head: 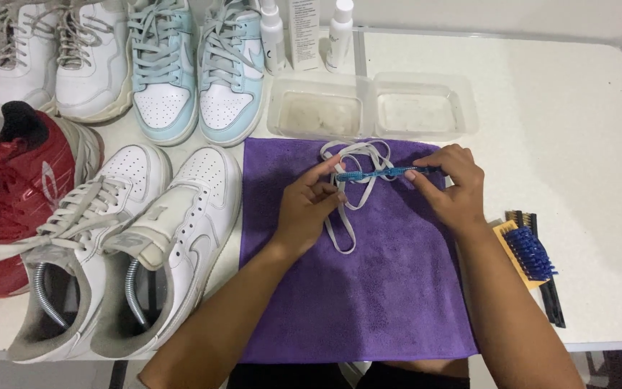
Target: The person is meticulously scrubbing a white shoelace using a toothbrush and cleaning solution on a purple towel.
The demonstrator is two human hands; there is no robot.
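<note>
- A white shoelace lay in loose loops on the purple cloth, near the cloth's far edge, one end trailing toward the person.
- The left hand pinned the lace against the cloth, fingers pinched shut on a strand near the brush head.
- The right hand had its grip closed round the handle of a blue toothbrush, the bristle end resting on the lace; whether the bristles pressed hard I could not tell from where I stood.
- The lace looked light, limp and likely damp, so it would slide and bunch unless held taut; the best hold seemed to be a pinch just beside the stretch being brushed.
- Beyond the cloth sat two shallow clear trays, the left one holding a cloudy liquid.
- Behind those stood white spray bottles and a box.
- To the right on the worktop lay a blue-bristled brush and darker brushes beside it.
- To the left were pairs of shoes: white sneakers with springy shoe trees inside, pale blue ones, another white pair and a red pair.
</note>
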